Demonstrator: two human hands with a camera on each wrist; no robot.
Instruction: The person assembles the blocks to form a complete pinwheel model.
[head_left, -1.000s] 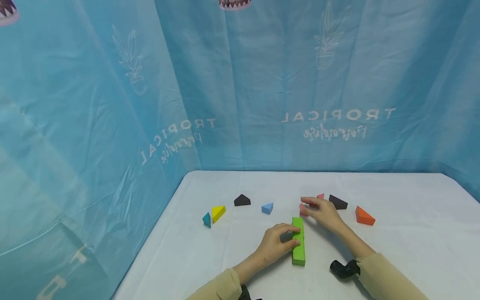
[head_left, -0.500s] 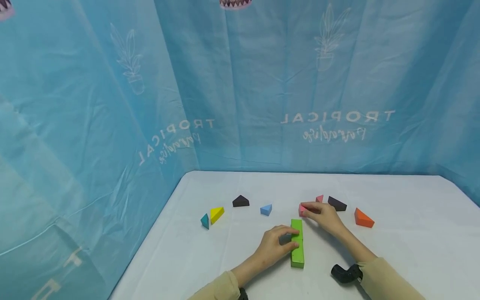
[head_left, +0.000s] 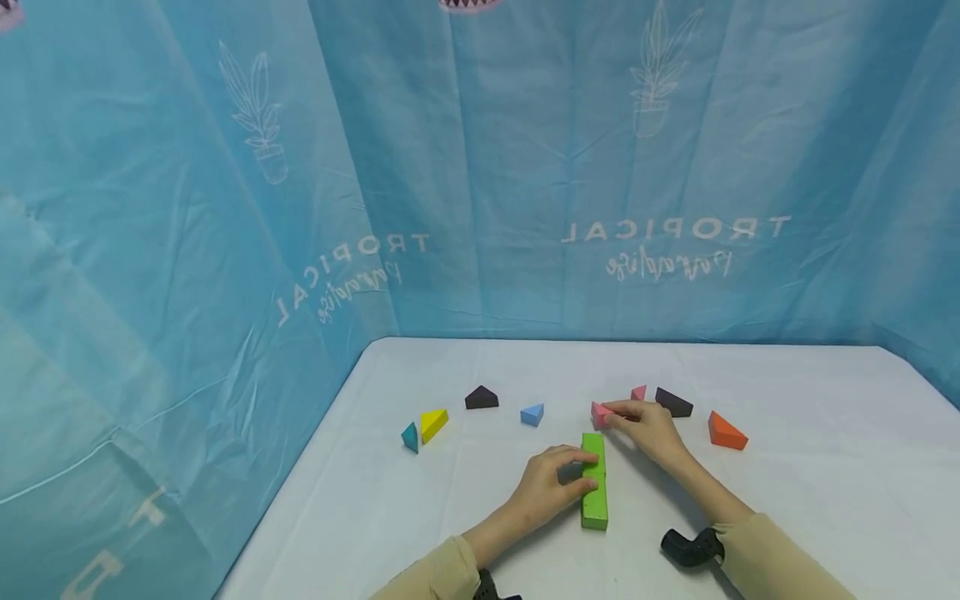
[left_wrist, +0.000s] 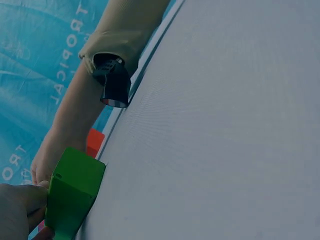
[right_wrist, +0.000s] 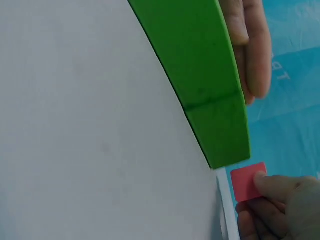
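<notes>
Two green blocks [head_left: 595,510] lie end to end in a row on the white table. My left hand [head_left: 538,492] is at their left side, thumb and index finger fairly straight with their tips against the blocks near the seam. In the right wrist view, those fingers show beyond the upper edge of the green blocks [right_wrist: 200,65]. My right hand [head_left: 652,432] pinches a small pink triangular block [head_left: 598,413] between thumb and fingers, just past the far end of the green row. The right wrist view shows the thumb on the pink block's face [right_wrist: 244,183].
Behind my right hand sit another pink block [head_left: 638,392] and a black one [head_left: 674,402]; an orange wedge [head_left: 726,432] is farther right. Leftward lie a blue block [head_left: 532,415], a black triangle [head_left: 482,397], a yellow wedge [head_left: 433,424] and a teal wedge [head_left: 410,437].
My right thumb and fingers have come together on the pink block, which has shifted slightly left. My left hand and the green blocks have stayed in place.
</notes>
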